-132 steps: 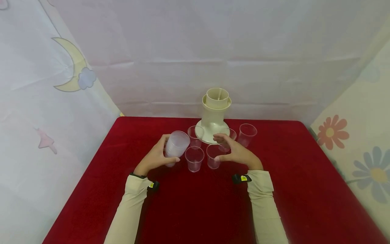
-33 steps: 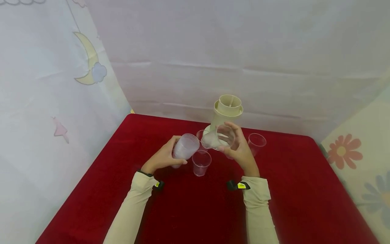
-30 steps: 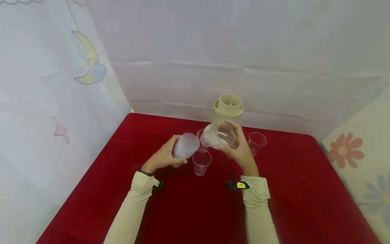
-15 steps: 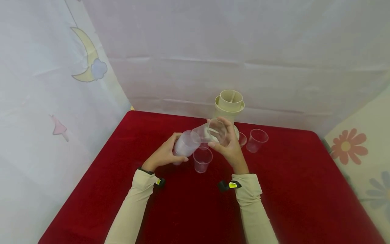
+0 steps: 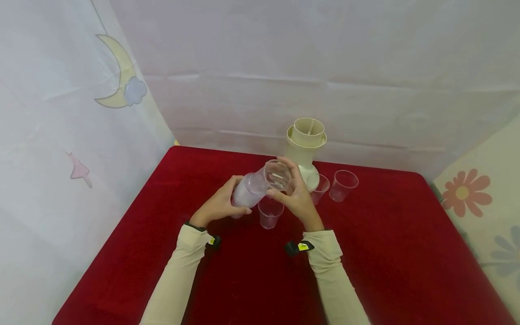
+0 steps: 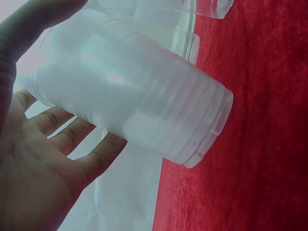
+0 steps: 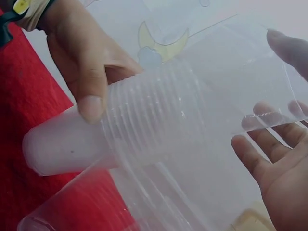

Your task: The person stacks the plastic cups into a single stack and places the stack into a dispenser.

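"From the head view, what was held?"
"The left hand [image 5: 218, 203] gripped the cup stack [image 5: 246, 195] above the desk [image 5: 248, 280]; at the stack's two o'clock, the right hand [image 5: 298, 198] held a single cup [image 5: 265, 175]."
"Left wrist?"
"Thin-walled plastic: probably light, slippery, easily dented. Better cradled than squeezed."
"Right wrist?"
"The right hand spanned the cup near its rim, likely the stiffest place."

Beige sleeves [image 5: 172, 275], wrinkled near cuffs [image 5: 325, 246]; dark wristbands [image 5: 196, 226]; black wrist units [image 5: 290, 248], yellow stickers [image 5: 303, 247].
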Demonstrator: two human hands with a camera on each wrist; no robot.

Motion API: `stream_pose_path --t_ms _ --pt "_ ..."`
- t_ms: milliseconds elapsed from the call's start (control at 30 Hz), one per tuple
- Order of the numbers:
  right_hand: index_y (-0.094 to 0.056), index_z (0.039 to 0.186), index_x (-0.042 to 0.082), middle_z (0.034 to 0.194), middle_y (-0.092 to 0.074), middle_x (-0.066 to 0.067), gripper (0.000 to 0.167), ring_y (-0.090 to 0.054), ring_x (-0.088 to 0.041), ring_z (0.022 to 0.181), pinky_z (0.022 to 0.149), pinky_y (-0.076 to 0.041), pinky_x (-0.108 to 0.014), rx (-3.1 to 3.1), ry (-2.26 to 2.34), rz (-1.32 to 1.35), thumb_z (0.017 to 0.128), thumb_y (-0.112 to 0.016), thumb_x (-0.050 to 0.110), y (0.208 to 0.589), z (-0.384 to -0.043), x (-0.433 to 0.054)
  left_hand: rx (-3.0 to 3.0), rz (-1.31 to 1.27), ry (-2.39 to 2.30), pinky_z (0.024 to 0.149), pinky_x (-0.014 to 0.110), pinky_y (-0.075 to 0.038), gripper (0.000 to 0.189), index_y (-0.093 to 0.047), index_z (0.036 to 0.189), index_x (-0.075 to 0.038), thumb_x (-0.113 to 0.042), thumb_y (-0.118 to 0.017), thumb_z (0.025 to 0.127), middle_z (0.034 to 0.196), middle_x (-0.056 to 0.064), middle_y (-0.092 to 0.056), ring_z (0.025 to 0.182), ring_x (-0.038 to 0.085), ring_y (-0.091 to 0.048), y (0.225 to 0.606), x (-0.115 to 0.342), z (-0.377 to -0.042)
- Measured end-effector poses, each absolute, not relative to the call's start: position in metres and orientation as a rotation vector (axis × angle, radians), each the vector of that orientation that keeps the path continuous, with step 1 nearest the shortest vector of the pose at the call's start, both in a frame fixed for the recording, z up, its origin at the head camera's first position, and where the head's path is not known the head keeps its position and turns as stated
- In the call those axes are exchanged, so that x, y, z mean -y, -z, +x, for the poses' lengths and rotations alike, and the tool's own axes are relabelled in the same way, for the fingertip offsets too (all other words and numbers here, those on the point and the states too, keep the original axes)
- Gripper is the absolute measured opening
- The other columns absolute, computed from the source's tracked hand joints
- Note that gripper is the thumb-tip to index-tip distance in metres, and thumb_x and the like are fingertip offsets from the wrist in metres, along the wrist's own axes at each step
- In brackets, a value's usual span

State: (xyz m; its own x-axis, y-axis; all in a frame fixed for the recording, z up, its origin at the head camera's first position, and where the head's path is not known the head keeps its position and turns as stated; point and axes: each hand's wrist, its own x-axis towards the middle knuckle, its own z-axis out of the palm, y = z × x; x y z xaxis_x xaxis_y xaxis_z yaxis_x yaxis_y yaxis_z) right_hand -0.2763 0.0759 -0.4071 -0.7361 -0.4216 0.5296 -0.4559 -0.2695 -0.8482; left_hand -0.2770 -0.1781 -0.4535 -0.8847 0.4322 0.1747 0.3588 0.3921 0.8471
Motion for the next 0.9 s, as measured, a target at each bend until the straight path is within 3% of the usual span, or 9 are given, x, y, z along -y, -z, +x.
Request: stream_pose_path --t_ms 267,600,900 --pt "-0.024 0.15 0.002 0.145 -0.046 -0.019 0.082 -0.042 -0.03 0.137 0.117 -0.028 -0.051 2.033 -2.078 1.128 0.085 -0.073 -0.008 0.41 -0.277 -0.07 -2.579 0.754 -1.509 0.096 0.048 -0.05 0.089 -0.034 0.144 -0.016 -0.029 -0.088 0.074 0.135 0.003 -0.048 0.115 0.023 -0.053 0.457 0.178 -0.278" --pt "-0.028 0.146 -0.009 0.142 -0.046 -0.029 0.077 -0.04 -0.044 0.135 0.113 -0.026 -0.063 2.168 -1.871 1.151 0.083 -0.073 -0.01 0.387 -0.261 -0.064 -2.575 0.766 -1.513 0.098 0.049 -0.048 0.089 -0.035 0.144 -0.015 -0.025 -0.089 0.073 0.136 0.007 -0.048 0.116 0.026 -0.052 0.455 0.178 -0.278" --pt "-0.025 0.153 0.001 0.15 -0.04 -0.024 0.084 -0.034 -0.043 0.141 0.114 -0.028 -0.059 2.421 -1.763 1.065 0.086 -0.075 0.001 0.385 -0.258 -0.063 -2.567 0.776 -1.504 0.098 0.052 -0.047 0.089 -0.032 0.145 -0.004 -0.011 -0.086 0.075 0.139 0.017 -0.045 0.118 0.033 -0.051 0.451 0.175 -0.277"
